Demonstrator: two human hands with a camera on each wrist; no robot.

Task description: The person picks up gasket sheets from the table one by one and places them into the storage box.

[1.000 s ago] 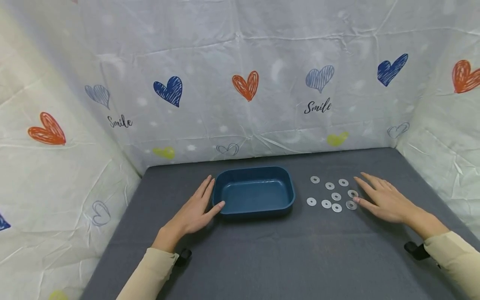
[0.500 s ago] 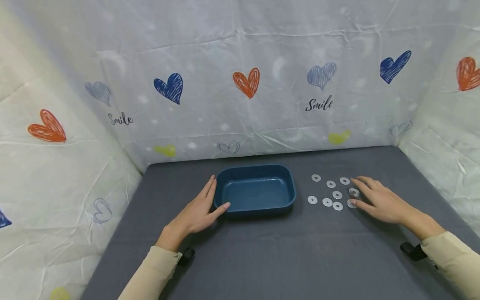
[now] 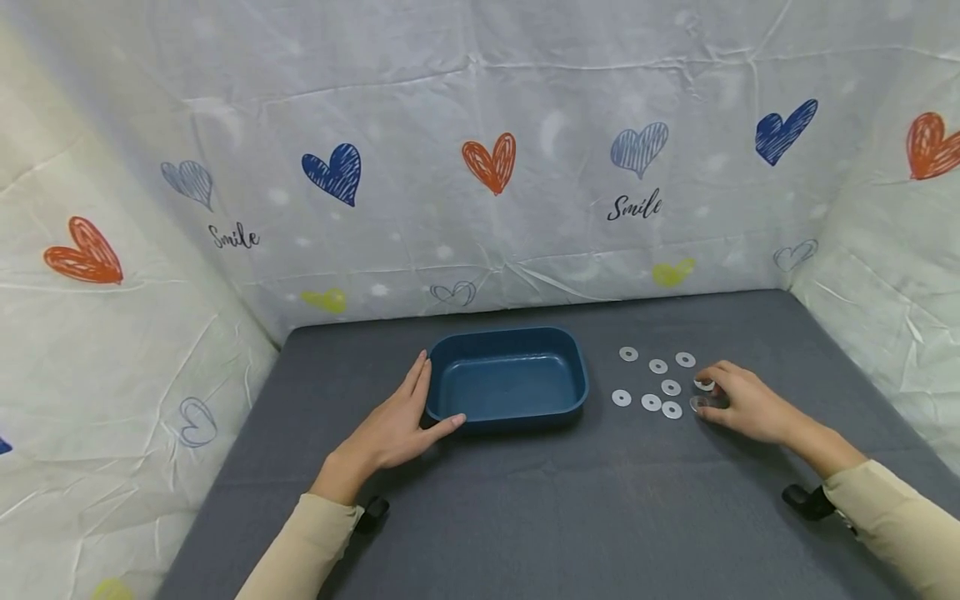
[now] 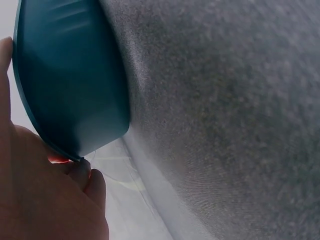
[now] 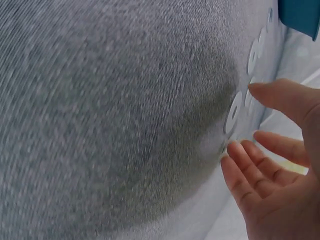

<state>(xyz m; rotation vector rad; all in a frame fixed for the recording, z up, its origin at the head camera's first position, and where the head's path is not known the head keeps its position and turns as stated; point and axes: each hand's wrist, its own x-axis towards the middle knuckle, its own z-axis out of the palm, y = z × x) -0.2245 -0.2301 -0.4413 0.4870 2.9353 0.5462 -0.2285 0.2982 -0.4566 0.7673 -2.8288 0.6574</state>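
Note:
A dark blue rectangular tray (image 3: 508, 379) sits on the grey cloth. My left hand (image 3: 390, 429) rests against its left end, fingers mostly straight along the outside and thumb at the front rim. In the left wrist view, the fingers of this hand (image 4: 55, 190) meet the tray's corner. Several flat silver washers (image 3: 671, 387) lie spread to the right of the tray. Over the rightmost ones hovers my right hand (image 3: 753, 407), fingers bent and partly covering two washers. In the right wrist view, its thumb stands apart from the fingers near a washer (image 5: 233, 113), and nothing is pinched.
The grey cloth-covered table (image 3: 555, 517) extends in front of the tray. A white curtain (image 3: 420, 242) printed with hearts and "Smile" encloses the back and both sides.
My right hand has moved slightly left and its fingers have bent down over the rightmost washers. The left hand stays at the tray, its thumb a little farther along the front rim.

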